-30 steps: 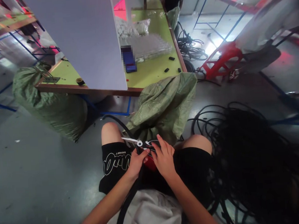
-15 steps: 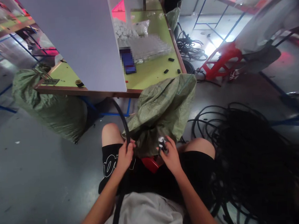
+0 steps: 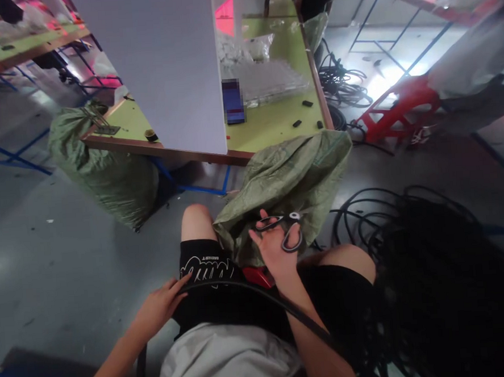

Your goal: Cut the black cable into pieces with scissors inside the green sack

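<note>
My left hand [image 3: 163,305] is at the left of my lap with its fingers round a black hose [image 3: 249,290]. The hose arcs from there across my shorts to my right forearm, and another stretch hangs down below the left hand. Over the sack, my right hand [image 3: 277,249] holds scissors [image 3: 294,216] by their black-and-grey loops, its fingers fairly spread. The loops stand apart and the blades point right, blurred against the green woven sack [image 3: 289,169]. That sack lies between my knees and reaches up to the table edge.
A table [image 3: 270,139] with a white panel [image 3: 163,74], a clear plastic tray [image 3: 273,82] and small black pieces stands ahead. A full green sack [image 3: 110,174] is at left. Black hose coils [image 3: 445,268] lie at right, with a red stool [image 3: 401,108] beyond.
My left hand has moved down and left, drawing the hose across my lap. My right hand has turned and risen slightly, and the scissors' loops now spread wider. The view has shifted left.
</note>
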A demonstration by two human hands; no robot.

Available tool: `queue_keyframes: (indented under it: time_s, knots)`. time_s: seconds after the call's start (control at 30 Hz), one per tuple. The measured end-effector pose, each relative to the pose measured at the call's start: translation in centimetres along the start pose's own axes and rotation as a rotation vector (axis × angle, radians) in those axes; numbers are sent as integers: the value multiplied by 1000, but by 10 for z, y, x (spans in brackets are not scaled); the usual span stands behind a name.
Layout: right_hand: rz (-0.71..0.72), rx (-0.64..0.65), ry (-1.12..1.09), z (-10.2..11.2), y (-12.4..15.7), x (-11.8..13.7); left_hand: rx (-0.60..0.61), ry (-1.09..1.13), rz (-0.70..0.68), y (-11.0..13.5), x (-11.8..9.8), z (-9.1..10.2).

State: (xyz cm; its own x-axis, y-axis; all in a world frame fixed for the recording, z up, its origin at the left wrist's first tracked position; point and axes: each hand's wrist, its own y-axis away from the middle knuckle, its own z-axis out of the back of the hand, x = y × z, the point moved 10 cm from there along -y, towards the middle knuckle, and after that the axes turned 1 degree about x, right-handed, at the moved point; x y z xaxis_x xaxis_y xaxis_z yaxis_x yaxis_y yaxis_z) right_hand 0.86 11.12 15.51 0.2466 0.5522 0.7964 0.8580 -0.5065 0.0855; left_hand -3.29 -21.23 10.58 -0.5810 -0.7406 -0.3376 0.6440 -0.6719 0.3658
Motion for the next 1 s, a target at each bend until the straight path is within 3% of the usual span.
queue_keyframes:
  time_s: [0.1, 0.23, 0.3, 0.37, 0.43, 0.5, 0.6, 0.63, 0.67, 0.7, 0.73, 0.77, 0.83, 0.9, 0.93, 1.0]
  knots:
    - [-49, -21, -63, 6, -2, 9, -17, 66, 114, 28, 31, -10]
    - [-224, 92, -82, 16, 15, -11, -7, 89, 245, 56, 84, -27]
    - [-294, 204, -44, 9, 29, -25, -7, 35, 283, 60, 101, -25]
    - [-340, 291, 13, -3, 42, -40, -38, -64, 286, 54, 97, -10]
    - [-361, 326, 58, -12, 49, -59, -91, -148, 200, 36, 61, 14]
    - [-382, 315, 79, -16, 52, -80, -118, -138, -70, 9, -12, 33]
    - [-447, 277, 26, -11, 54, -109, -66, -56, -492, -34, -124, 44]
    - [-466, 270, -9, -7, 54, -114, -67, -29, -594, -49, -148, 48]
    - [-470, 255, -42, -1, 53, -114, -109, -18, -615, -67, -158, 55]
    - [-456, 231, -66, 8, 51, -111, -190, 0, -572, -88, -154, 65]
    - [-429, 200, -79, 19, 48, -105, -292, 27, -455, -111, -136, 78]
    - [-387, 162, -78, 32, 45, -96, -422, 79, -275, -130, -104, 95]
    - [-300, 84, -39, 60, 40, -76, -602, 236, 134, -149, -21, 114]
    - [-234, 9, 42, 85, 39, -60, -649, 430, 437, -149, 53, 108]
    - [-211, -29, 86, 96, 39, -54, -629, 492, 508, -146, 76, 99]
    - [-191, -83, 141, 110, 40, -50, -526, 558, 512, -138, 95, 72]
